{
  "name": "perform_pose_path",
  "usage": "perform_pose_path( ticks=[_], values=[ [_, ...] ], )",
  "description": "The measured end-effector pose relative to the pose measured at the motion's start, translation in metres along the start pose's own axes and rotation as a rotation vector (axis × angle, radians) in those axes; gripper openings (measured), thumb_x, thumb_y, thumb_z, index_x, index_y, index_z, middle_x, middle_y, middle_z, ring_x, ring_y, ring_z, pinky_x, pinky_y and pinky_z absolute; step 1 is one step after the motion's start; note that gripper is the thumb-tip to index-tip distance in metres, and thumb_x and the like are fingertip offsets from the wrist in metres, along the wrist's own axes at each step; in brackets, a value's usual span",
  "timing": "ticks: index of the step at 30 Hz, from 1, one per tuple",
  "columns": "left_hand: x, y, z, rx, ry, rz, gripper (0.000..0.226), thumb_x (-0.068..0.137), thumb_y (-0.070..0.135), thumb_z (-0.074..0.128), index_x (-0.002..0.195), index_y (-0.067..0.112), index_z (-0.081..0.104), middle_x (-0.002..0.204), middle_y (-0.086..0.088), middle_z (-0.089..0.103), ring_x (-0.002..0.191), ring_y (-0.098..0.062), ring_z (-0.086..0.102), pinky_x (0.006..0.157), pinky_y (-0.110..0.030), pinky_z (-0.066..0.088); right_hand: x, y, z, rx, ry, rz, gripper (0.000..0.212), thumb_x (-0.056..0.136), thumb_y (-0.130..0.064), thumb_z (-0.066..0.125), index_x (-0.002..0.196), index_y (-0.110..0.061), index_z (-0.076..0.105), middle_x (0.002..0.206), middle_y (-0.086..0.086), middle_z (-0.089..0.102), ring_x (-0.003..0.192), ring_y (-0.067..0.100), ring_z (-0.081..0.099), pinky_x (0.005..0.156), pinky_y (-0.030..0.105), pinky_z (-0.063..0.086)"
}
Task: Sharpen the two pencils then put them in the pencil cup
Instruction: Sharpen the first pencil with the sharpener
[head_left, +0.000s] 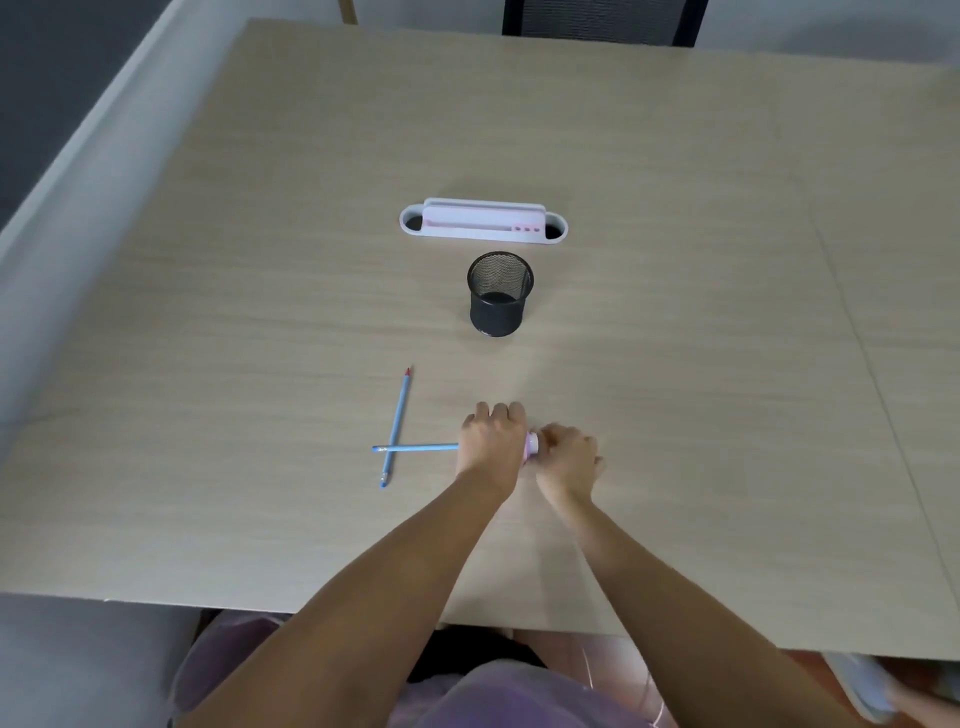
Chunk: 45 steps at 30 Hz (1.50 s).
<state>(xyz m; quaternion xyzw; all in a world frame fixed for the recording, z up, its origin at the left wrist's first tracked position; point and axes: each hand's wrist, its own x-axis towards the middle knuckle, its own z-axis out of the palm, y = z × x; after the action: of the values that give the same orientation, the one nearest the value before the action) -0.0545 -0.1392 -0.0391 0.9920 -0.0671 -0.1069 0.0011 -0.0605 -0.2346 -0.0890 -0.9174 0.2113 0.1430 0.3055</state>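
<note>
While the left hand is closed knuckles-up around one blue pencil, the right hand is curled around the pink sharpener at that pencil's hidden end. Both forearms converge over the table. A second pencil lies crossed under the held one. The black mesh pencil cup stands upright beyond the hands.
</note>
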Motion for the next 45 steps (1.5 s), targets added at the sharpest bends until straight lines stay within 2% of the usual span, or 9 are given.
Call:
perform_pose_path(
  ticks=[4,8,17,20,25,31,33,38,45],
  values=[
    [-0.005,0.001,-0.002,0.073,-0.073,-0.045,0.044,0.049,0.023,0.087,0.081,0.017,0.056,0.068,0.004,0.061,0.066,-0.017,0.057,0.048,-0.025,0.027,-0.055,0.015,-0.012,0.192,-0.071,-0.124,0.036,0.085,-0.038,0.027,0.054,-0.020,0.029,0.051,-0.003,0.032,0.056,0.018,0.033,0.056,0.033,0.027],
    [-0.002,-0.002,0.006,0.060,-0.006,0.025,0.036,0.073,0.004,0.069,0.102,0.009,0.050,0.093,-0.004,0.061,0.091,-0.025,0.056,0.061,-0.028,0.034,-0.048,-0.004,-0.048,0.320,-0.180,-0.166,0.044,0.098,-0.027,0.032,0.054,-0.020,0.033,0.053,-0.005,0.035,0.053,0.012,0.033,0.056,0.031,0.027],
    [-0.002,-0.002,-0.001,0.072,-0.056,0.011,0.042,0.040,0.022,0.087,0.072,0.017,0.060,0.058,0.004,0.059,0.057,-0.017,0.057,0.044,-0.022,0.024,0.014,-0.014,-0.020,0.228,-0.099,-0.005,0.018,0.082,-0.023,0.052,0.065,-0.025,0.056,0.069,-0.003,0.065,0.070,0.022,0.060,0.064,0.030,0.043],
    [-0.002,-0.001,0.004,-0.011,-0.025,0.040,0.031,0.066,0.016,0.077,0.089,0.013,0.056,0.076,0.000,0.062,0.075,-0.021,0.058,0.053,-0.027,0.030,-0.011,0.003,-0.008,0.016,-0.055,-0.100,0.031,0.075,-0.009,0.047,0.051,-0.026,0.037,0.060,-0.003,0.053,0.068,0.030,0.052,0.059,0.033,0.035],
    [0.001,0.000,0.006,0.025,-0.017,0.015,0.053,0.024,0.019,0.090,0.066,0.017,0.057,0.053,0.004,0.056,0.052,-0.016,0.055,0.044,-0.021,0.028,-0.055,0.013,-0.034,0.225,-0.130,-0.153,0.037,0.094,-0.016,0.039,0.058,-0.015,0.040,0.058,-0.001,0.042,0.059,0.020,0.037,0.057,0.032,0.028],
    [0.005,-0.006,0.014,0.017,0.065,0.037,0.030,0.077,0.015,0.068,0.101,0.010,0.052,0.092,-0.003,0.062,0.088,-0.024,0.058,0.062,-0.028,0.035,-0.014,-0.027,-0.059,0.314,-0.162,-0.232,0.038,0.095,-0.021,0.039,0.059,-0.009,0.040,0.057,0.001,0.039,0.055,0.014,0.034,0.053,0.023,0.029],
    [0.003,-0.006,0.008,-0.014,0.049,0.042,0.028,0.078,0.018,0.066,0.102,0.011,0.054,0.089,-0.003,0.063,0.085,-0.023,0.058,0.061,-0.028,0.035,0.006,-0.028,-0.046,0.293,-0.110,-0.173,0.039,0.092,-0.022,0.045,0.055,-0.014,0.038,0.053,-0.001,0.037,0.052,0.013,0.034,0.049,0.018,0.029],
    [-0.002,-0.005,0.006,0.040,-0.048,0.024,0.038,0.052,0.022,0.082,0.082,0.019,0.058,0.068,0.005,0.062,0.065,-0.016,0.057,0.050,-0.024,0.028,0.010,-0.012,-0.013,0.207,-0.036,-0.002,0.027,0.080,-0.030,0.049,0.054,-0.027,0.044,0.061,-0.007,0.057,0.067,0.023,0.056,0.069,0.040,0.047],
    [0.000,-0.003,0.009,0.066,-0.031,0.021,0.039,0.070,0.008,0.073,0.100,0.012,0.049,0.089,-0.001,0.060,0.087,-0.022,0.055,0.059,-0.027,0.032,-0.053,0.012,-0.023,0.186,-0.089,-0.124,0.042,0.083,-0.004,0.041,0.048,-0.024,0.032,0.049,-0.004,0.034,0.053,0.021,0.032,0.057,0.032,0.026]
  ],
)
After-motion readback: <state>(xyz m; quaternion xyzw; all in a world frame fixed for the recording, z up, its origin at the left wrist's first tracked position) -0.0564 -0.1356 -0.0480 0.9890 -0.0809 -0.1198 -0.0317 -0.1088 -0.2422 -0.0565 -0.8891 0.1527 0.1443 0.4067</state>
